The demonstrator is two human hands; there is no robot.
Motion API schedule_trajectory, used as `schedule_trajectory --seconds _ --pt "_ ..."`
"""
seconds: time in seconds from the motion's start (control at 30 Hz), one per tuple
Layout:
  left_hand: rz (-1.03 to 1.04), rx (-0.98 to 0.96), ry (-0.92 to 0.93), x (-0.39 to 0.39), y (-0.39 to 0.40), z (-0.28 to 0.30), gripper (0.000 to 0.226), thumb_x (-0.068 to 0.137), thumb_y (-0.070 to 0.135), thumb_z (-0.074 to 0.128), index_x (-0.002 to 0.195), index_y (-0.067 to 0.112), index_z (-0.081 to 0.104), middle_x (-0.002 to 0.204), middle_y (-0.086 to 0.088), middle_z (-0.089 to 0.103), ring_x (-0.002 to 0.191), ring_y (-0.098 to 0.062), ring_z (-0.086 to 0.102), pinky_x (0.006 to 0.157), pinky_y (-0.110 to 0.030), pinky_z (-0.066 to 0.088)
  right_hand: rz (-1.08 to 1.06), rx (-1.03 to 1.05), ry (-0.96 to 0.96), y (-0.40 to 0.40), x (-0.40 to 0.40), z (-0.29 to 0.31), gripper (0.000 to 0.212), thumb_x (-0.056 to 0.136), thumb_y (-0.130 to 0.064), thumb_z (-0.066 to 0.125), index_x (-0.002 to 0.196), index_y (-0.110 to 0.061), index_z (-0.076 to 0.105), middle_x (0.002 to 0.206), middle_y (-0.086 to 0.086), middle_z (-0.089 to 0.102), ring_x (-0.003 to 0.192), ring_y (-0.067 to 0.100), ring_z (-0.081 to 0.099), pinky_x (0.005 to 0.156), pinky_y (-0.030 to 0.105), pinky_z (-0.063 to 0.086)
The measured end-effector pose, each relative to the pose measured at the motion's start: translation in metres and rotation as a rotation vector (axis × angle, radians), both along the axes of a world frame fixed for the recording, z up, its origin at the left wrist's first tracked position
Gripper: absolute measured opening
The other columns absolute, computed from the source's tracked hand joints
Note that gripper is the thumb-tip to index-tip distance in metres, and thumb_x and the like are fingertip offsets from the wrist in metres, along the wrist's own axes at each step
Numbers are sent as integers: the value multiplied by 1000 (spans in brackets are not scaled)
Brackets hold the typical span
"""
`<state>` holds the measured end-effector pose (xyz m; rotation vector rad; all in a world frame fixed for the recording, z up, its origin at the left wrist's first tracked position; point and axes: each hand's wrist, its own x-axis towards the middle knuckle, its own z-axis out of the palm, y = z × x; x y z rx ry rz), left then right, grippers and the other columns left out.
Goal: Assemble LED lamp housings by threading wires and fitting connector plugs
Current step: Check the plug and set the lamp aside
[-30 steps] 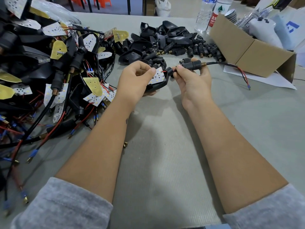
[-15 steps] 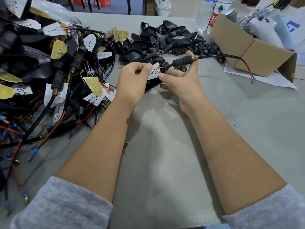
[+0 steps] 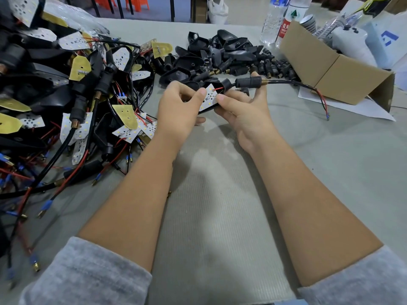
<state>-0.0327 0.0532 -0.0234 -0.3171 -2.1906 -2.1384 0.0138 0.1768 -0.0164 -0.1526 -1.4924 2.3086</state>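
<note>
I hold one black lamp housing (image 3: 224,84) between both hands above the table's middle. My left hand (image 3: 180,106) grips its left side, thumb on the white LED board (image 3: 209,98) set in it. My right hand (image 3: 244,106) holds the right side, thumb on the board's edge. A red wire (image 3: 218,89) runs from the board into the housing's neck. A black connector plug (image 3: 248,82) with a brass spring end sticks out to the right, and its black cable (image 3: 293,83) trails to red and black leads with a blue terminal (image 3: 327,116).
A heap of wired housings, LED boards and cables (image 3: 72,102) fills the left. A pile of loose black housings and plugs (image 3: 222,56) lies behind my hands. An open cardboard box (image 3: 334,73) and water bottles (image 3: 273,18) stand at the back right, on grey cloth (image 3: 220,216).
My right hand has left the plug and shifted down onto the housing beside the LED board. The plug and cable now stick out free to the right, with the leads drooping lower.
</note>
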Motion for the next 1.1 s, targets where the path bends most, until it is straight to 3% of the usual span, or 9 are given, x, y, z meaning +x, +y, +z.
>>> schedule_trajectory --seconds 0.13,0.23,0.33,0.43,0.53,0.63,0.77,0.97,1.1 --pt "40 21 25 -1 0 0 15 93 23 66 96 22 51 88 5 63 67 4 60 55 -16 50 7 -8 -33 -1 1 3 48 85 7 66 115 -22 42 88 8 65 85 23 65 77 34 58" --pt "52 25 46 -2 -2 1 2 94 21 64 93 22 63 87 10 65 74 4 62 54 -14 48 -42 -106 -105 1 -1 7 17 98 -24 58 109 -13 52 89 8 62 79 22 64 69 30 58" --pt "84 81 49 -4 -6 2 7 91 21 68 86 26 67 81 13 67 68 9 61 55 -14 49 -96 -289 -161 8 -3 7 36 103 -43 39 114 -14 57 81 6 59 74 20 66 66 27 57" --pt "85 178 -13 -5 -9 4 4 87 23 74 85 20 72 76 9 69 62 1 61 55 -14 47 -172 -322 -135 10 -4 5 28 106 -34 37 113 -16 58 75 6 61 63 17 67 65 27 55" --pt "91 244 -95 -6 -12 5 10 84 25 76 75 25 73 69 11 70 61 -4 61 57 -16 48 -256 -300 -112 10 -3 4 12 103 -19 48 97 -17 58 76 5 59 63 15 61 59 24 52" --pt "84 261 -124 -7 -13 6 11 84 28 76 74 26 73 74 7 70 67 -9 62 58 -17 48 -319 -274 -101 11 -2 4 14 99 -10 54 87 -14 57 75 3 58 60 10 56 59 21 50" --pt "89 291 -154 -5 -12 8 13 87 28 74 76 22 70 78 4 68 73 -12 62 60 -19 49 -333 -215 -88 9 -2 4 16 100 -11 52 85 -10 54 70 3 60 56 9 57 57 20 50" --pt "21 589 -283 -5 -16 14 15 91 23 69 80 13 64 71 3 69 64 -7 63 65 -20 53 -354 -162 -94 7 -3 2 18 100 -9 52 82 -5 54 68 5 63 56 9 63 56 19 53" --pt "-34 668 -318 -4 -16 14 9 92 9 66 83 9 67 70 1 73 68 -8 69 69 -20 56 -381 -197 -103 9 -3 2 20 98 -8 56 78 -6 54 66 5 64 58 10 63 60 21 54"
